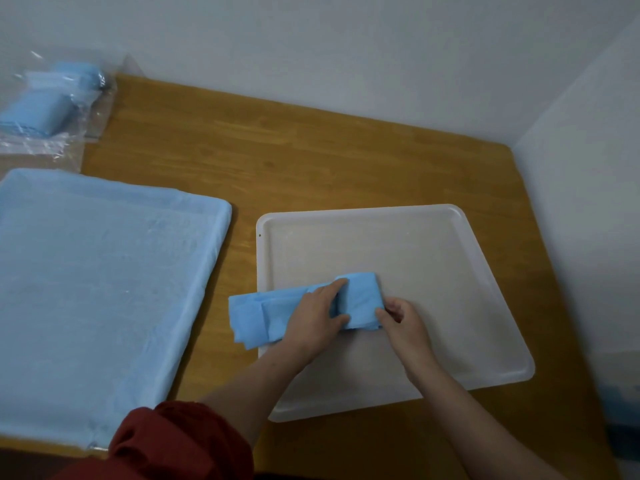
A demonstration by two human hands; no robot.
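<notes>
Leftmost, a blue-covered tray (104, 289) lies on the wooden table (277, 150). Next, the folded blue sheet (256, 317) crosses the left rim of the white tray (450, 237), with its left end hanging out over the table. The left hand (315, 313) lies on the sheet's middle, fingers and thumb curled around it. The right hand (401, 320) pinches the sheet's right end inside the tray.

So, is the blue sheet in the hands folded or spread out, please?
Folded: the blue sheet is a narrow, layered strip across the rim of the white tray, held by the left hand and right hand.
</notes>
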